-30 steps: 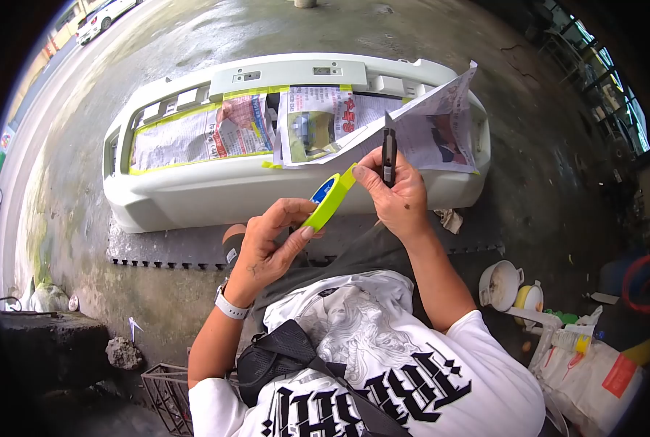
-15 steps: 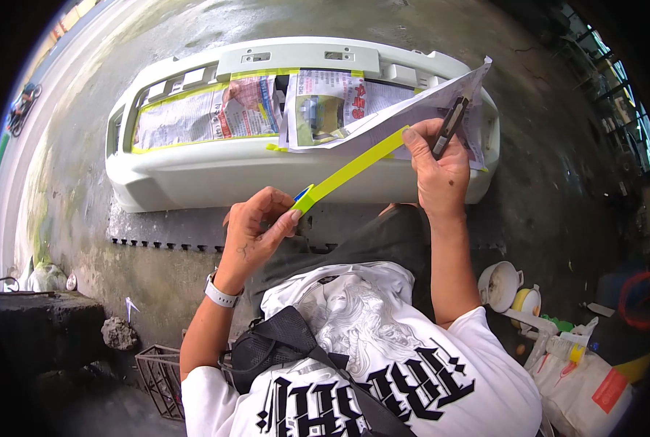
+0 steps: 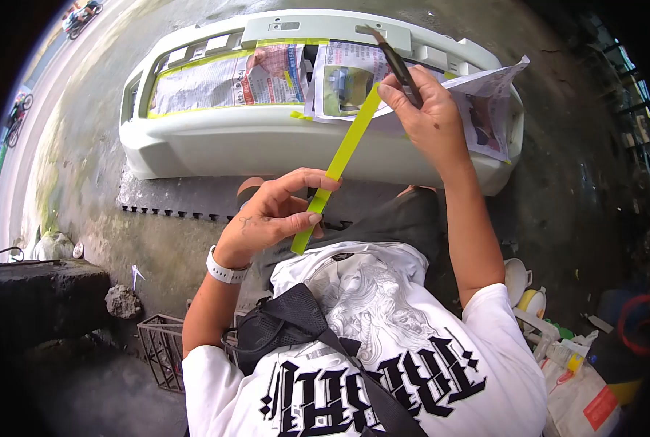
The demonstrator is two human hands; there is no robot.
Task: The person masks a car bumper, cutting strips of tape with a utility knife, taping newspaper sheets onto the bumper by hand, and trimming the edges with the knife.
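A taut strip of yellow-green tape point(image 3: 353, 143) runs between my hands. My left hand point(image 3: 281, 211) pinches its lower part between fingers and thumb, and a short end hangs below; the roll is not clearly visible. My right hand point(image 3: 427, 109) pinches the upper end and also holds a dark utility knife point(image 3: 398, 67), blade pointing up and left. Beyond them lies a white car bumper point(image 3: 216, 138). Newspaper point(image 3: 197, 90) edged with the same tape covers its left opening. Another newspaper sheet point(image 3: 347, 54) lies over the middle and right, its right part lifted off the surface.
Under the bumper is a dark foam mat point(image 3: 172, 197). A metal rack point(image 3: 161, 349) and a lump of stone point(image 3: 123, 301) are at the lower left. Pots and a white sack point(image 3: 583, 397) sit at the lower right. Motorbikes point(image 3: 19, 116) are on the road at the far left.
The tape strip was drawn out longer from the roll. My right hand moved up and right, then back left, with the knife tilting left. The bumper now appears higher in view.
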